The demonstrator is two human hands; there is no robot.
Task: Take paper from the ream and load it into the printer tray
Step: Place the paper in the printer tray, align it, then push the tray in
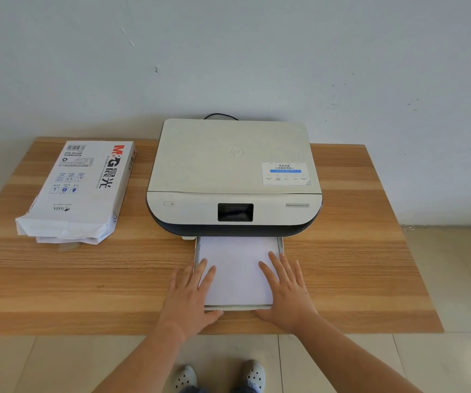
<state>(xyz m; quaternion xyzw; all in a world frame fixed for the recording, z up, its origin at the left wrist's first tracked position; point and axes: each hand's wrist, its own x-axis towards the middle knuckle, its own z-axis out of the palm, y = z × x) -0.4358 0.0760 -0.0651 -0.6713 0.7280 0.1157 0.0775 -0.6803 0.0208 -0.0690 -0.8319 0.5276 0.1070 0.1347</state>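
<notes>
**A:** From the head camera, where does the paper sit?

**B:** A stack of white sheets (235,272) lies flat in the pale grey pull-out tray (280,245), which juts from the front of the cream-and-black flatbed printer (234,177) toward the person. The tray's long axis runs straight from the printer's mouth to the near edge of the striped wooden tabletop (86,279).

**A:** And the hands?

**B:** The left hand (190,296) is spread flat, fingers over the tray's left rim and the paper's left edge, thumb hooked near the tray's front lip. The right hand (288,290) mirrors it on the right side, also flat and spread. Neither grips anything; both press down or steady the stack.

**A:** So which way does the next move go?

**B:** I'd judge forward, away from the body, along that long axis: the tray looks fully drawn out and wants sliding back under the printer. Both hands are equally near, one per side, so a square push seems possible.

**A:** Room and edges?

**B:** The tray's front lip lies close to the tabletop's near edge, with bare wood on either side. The white paper ream in its torn-open printed wrapper (78,188) lies well apart on the left, out of the path. The risk, I think, is an uneven push skewing the tray, or sheets riding over the side guide.
</notes>
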